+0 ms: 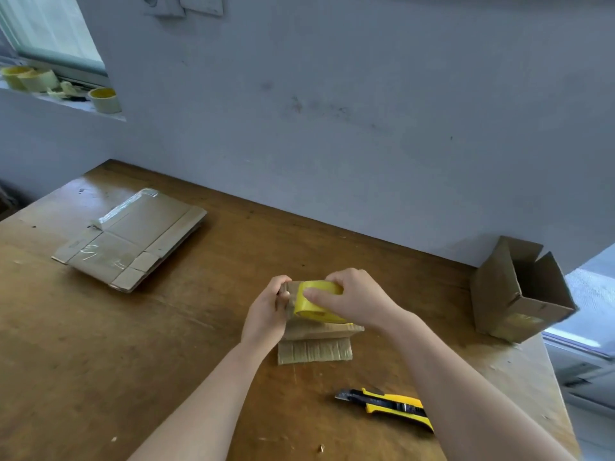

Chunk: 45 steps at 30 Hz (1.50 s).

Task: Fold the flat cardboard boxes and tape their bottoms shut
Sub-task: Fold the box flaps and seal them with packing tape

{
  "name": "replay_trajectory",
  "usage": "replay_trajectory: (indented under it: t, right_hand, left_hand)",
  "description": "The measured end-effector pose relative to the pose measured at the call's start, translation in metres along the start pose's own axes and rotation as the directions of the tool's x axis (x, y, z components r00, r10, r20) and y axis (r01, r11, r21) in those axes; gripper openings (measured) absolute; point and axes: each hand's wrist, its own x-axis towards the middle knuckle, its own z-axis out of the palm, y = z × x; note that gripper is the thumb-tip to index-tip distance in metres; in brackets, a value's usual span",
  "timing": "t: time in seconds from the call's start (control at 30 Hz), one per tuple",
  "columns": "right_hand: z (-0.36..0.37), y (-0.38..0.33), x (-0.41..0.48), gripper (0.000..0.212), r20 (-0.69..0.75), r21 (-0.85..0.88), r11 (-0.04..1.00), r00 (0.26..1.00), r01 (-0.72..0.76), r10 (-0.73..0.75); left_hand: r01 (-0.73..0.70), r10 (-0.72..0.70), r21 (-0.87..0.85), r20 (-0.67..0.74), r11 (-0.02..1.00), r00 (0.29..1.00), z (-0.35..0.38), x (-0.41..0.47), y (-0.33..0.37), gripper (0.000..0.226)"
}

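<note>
A small folded cardboard box (316,334) stands on the wooden table (166,344), its flap spread toward me. My right hand (356,299) grips a yellow tape roll (314,302) on top of the box. My left hand (266,309) holds the box's left upper edge, thumb curled over it. A stack of flat cardboard boxes (133,239) with clear tape on them lies at the table's back left.
An assembled cardboard box (519,291) lies on its side at the table's right edge, opening facing up-left. A yellow and black utility knife (386,405) lies near my right forearm. Several tape rolls (103,99) sit on the window sill at top left.
</note>
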Motion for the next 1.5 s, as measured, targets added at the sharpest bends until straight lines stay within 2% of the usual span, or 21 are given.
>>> replay_trajectory:
  t: [0.23, 0.33, 0.5, 0.63, 0.67, 0.7, 0.77, 0.83, 1.0, 1.33, 1.5]
  right_hand:
    - [-0.037, 0.019, 0.008, 0.056, -0.065, -0.252, 0.967, 0.997, -0.045, 0.030]
    - [-0.042, 0.026, 0.014, 0.058, -0.069, -0.294, 0.953, 0.996, -0.080, 0.062]
    - [-0.051, 0.037, 0.022, 0.031, -0.044, -0.107, 0.991, 0.996, -0.080, 0.075]
    - [-0.053, 0.049, 0.023, 0.030, -0.069, 0.149, 0.985, 0.993, -0.084, 0.095]
    - [-0.052, 0.052, 0.023, 0.030, -0.093, 0.143, 0.985, 0.990, -0.092, 0.106]
    - [-0.052, 0.055, 0.023, 0.031, -0.119, 0.039, 0.995, 0.988, -0.096, 0.100]
    - [-0.053, 0.060, 0.022, 0.031, -0.130, -0.295, 0.951, 0.990, -0.099, 0.062]
    - [-0.052, 0.067, 0.021, 0.035, -0.127, -0.419, 0.899, 0.989, -0.125, 0.078]
    - [-0.041, 0.083, 0.018, 0.051, -0.114, -0.351, 0.911, 0.976, -0.215, 0.186]
    - [-0.019, 0.107, 0.022, 0.058, -0.110, -0.267, 0.924, 0.962, -0.273, 0.252]
    - [-0.011, 0.117, 0.027, 0.058, -0.085, -0.203, 0.922, 0.944, -0.328, 0.318]
  left_hand:
    - [0.006, -0.007, 0.019, 0.066, 1.000, 0.998, 0.001, 0.015, 0.002, 0.025]
    - [0.013, -0.013, 0.005, 0.071, 1.000, 0.997, 0.006, 0.021, 0.002, 0.027]
    - [0.014, -0.015, 0.011, 0.058, 1.000, 0.998, 0.012, 0.030, 0.000, 0.028]
    - [0.001, -0.002, 0.024, 0.053, 1.000, 0.999, 0.013, 0.033, -0.004, 0.028]
    - [0.003, -0.005, 0.033, 0.052, 0.999, 0.999, 0.012, 0.033, -0.005, 0.028]
    - [0.004, -0.007, 0.044, 0.055, 0.999, 0.998, 0.012, 0.034, -0.006, 0.028]
    - [-0.003, -0.002, 0.065, 0.068, 0.998, 0.998, 0.013, 0.035, -0.007, 0.029]
    - [-0.011, 0.005, 0.080, 0.067, 0.997, 0.998, 0.014, 0.036, -0.007, 0.030]
    - [-0.030, 0.022, 0.140, 0.058, 0.990, 0.998, 0.013, 0.037, -0.008, 0.029]
    - [-0.061, 0.053, 0.130, 0.063, 0.990, 0.997, 0.012, 0.036, -0.011, 0.030]
    - [-0.015, 0.008, 0.101, 0.063, 0.995, 0.998, 0.015, 0.035, -0.010, 0.035]
